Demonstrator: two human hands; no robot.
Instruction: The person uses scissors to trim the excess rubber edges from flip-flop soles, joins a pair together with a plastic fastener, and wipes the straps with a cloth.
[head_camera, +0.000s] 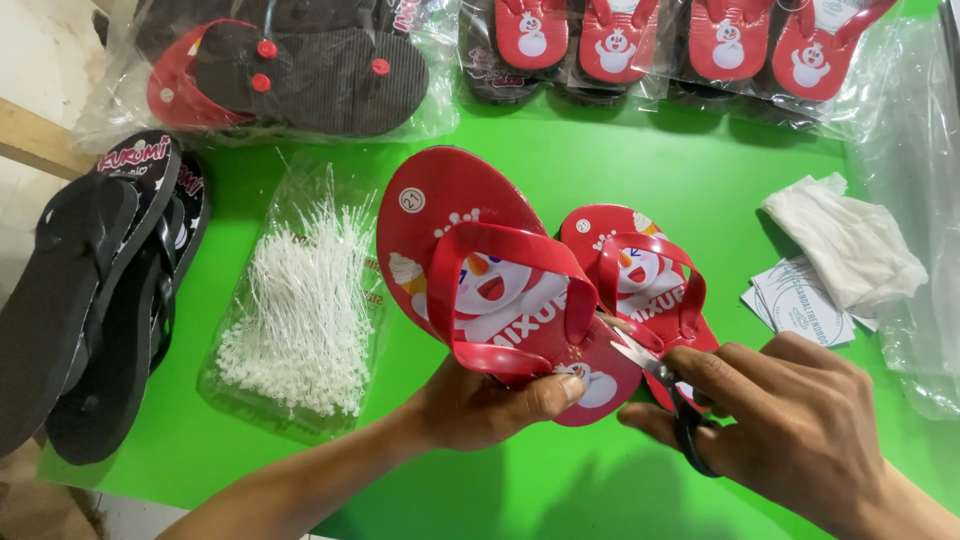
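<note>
My left hand (480, 405) grips the heel of a red flip-flop (450, 215) printed with a white cartoon snowman, holding it tilted up over the green table (640, 160). A second matching red flip-flop (645, 275) sits just to its right, partly behind it. My right hand (790, 425) holds small black-handled scissors (660, 375), with the blades pointing left at the gap between the two sandals' straps. The blades look slightly apart.
A clear bag of white plastic tag fasteners (300, 305) lies left of the sandals. Black flip-flops (90, 290) are stacked at the far left. Bagged black and red sandals (290, 70) and red snowman sandals (680, 45) line the back. White cloth (850, 245) and paper tags (800, 300) lie at right.
</note>
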